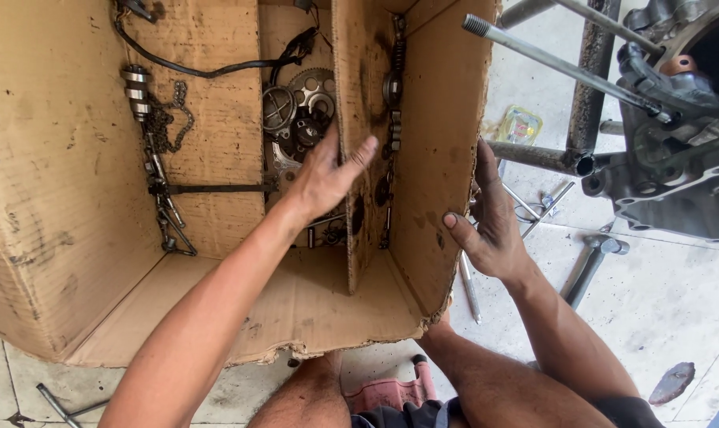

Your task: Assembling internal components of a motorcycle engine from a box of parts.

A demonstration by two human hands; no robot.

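1. The big cardboard box (58,182) filled most of the left and centre of the frame, flaps open, pretty grubby and oil-stained inside.
2. The left hand (324,178) was reaching into the middle of the box, fingers spread apart and not gripping anything, palm resting against the upright cardboard divider (359,158) that ran down the centre.
3. The right hand (490,218) was outside the box at centre right, fingers flat on the outer face of the box's right wall and thumb hooked over onto the inner side, so it was pinching that cardboard wall.
4. Just behind the left hand, upper centre, sat a toothed gear (312,91) with a round metal part beside it, all greasy.
5. In the upper left part of the box lay a camshaft (137,91) with a chain (169,119) bunched next to it, and a black cable (201,67) looped across the top.
6. More small dark parts lined up in the narrow slot to the right of the divider, couldn't tell what they were.
7. In the upper right of the frame was an engine case (676,158) with long studs sticking out toward the box.
8. A hammer (593,265) lay on the tiled floor at right, below the engine.
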